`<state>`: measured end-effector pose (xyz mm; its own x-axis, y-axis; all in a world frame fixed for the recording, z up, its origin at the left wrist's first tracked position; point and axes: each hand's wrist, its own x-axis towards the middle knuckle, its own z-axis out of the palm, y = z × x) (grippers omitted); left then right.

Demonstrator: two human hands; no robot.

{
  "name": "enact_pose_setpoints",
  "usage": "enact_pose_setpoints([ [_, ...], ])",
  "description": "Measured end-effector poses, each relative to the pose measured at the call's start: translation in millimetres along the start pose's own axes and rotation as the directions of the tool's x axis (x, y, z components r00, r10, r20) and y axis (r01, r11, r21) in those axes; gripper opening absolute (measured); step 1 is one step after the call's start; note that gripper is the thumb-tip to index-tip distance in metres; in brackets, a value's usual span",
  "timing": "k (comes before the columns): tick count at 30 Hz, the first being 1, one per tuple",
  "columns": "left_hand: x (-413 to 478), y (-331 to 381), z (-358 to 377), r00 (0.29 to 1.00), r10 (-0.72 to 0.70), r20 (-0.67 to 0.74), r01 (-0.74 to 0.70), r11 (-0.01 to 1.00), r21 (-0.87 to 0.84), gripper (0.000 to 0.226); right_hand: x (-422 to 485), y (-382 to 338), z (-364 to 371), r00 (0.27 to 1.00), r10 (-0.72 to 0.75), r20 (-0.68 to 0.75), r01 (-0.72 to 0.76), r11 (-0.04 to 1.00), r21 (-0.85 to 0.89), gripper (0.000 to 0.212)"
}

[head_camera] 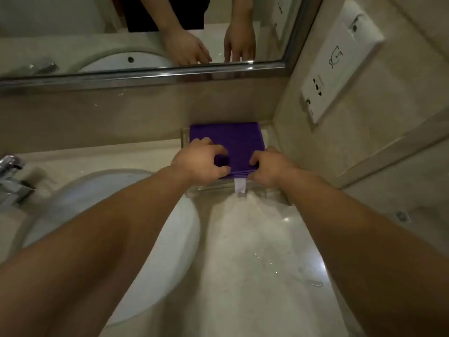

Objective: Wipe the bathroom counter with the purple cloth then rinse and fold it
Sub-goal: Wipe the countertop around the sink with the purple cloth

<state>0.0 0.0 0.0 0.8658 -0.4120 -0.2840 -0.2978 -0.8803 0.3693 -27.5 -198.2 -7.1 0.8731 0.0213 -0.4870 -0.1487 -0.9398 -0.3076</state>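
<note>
Item: purple cloth [230, 139], folded into a flat, layered square. It lies in a clear tray [268, 131] at the back right corner of the counter [255, 251], against the back wall and just beside the side wall.

Grip, left hand [201, 164]: at the cloth's near left part, fingers curled over the top and thumb at the near edge, pinching the layers.

Grip, right hand [269, 167]: at the near right corner, fingers curled onto the top and gripping the edge. Most of the cloth lies flat beyond both hands, toward the wall, with a strip of it bare between them.

Tag [240, 186]: white, hanging from the cloth's near edge between the hands and over the tray's front rim.

Sink [179, 239]: white and round, left of the tray and partly under the left forearm.

Faucet [12, 181]: chrome, at the far left edge.

Mirror [97, 32]: metal-framed, above the back wall, reflecting both hands.

Outlet panel [340, 64]: white, on the right wall.
</note>
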Motion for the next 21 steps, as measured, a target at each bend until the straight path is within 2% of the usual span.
enact_pose_setpoints([
  [4,11.8,11.8,11.7,0.997,-0.005,0.072,-0.002,0.995,0.102,0.044,7.1,9.2,0.3,0.994,-0.04,-0.103,0.036,0.999,-0.038,0.038],
  [9,16.8,12.2,23.3,1.0,0.009,-0.025,-0.006,0.991,0.136,0.027,14.3,14.5,4.1,0.979,-0.086,-0.182,0.077,0.995,-0.059,0.023],
  [13,20.5,8.7,21.4,0.999,0.01,-0.044,-0.007,0.998,0.064,0.018,17.9,16.1,6.2,0.976,-0.082,-0.2,0.077,0.996,-0.032,0.014],
  [16,21.4,8.2,18.4,0.998,-0.043,-0.047,0.042,0.999,-0.032,0.011,18.0,16.4,2.2,0.979,-0.069,-0.193,0.068,0.998,-0.012,0.015],
  [19,15.1,8.7,11.2,0.993,-0.111,-0.043,0.106,0.988,-0.116,0.013,12.4,11.9,-9.5,0.98,-0.05,-0.192,0.062,0.996,0.057,0.015],
  [21,7.7,10.5,3.4,0.987,-0.136,-0.087,0.124,0.984,-0.129,0.015,5.3,6.5,-17.9,0.976,-0.054,-0.209,0.075,0.993,0.094,0.013],
])
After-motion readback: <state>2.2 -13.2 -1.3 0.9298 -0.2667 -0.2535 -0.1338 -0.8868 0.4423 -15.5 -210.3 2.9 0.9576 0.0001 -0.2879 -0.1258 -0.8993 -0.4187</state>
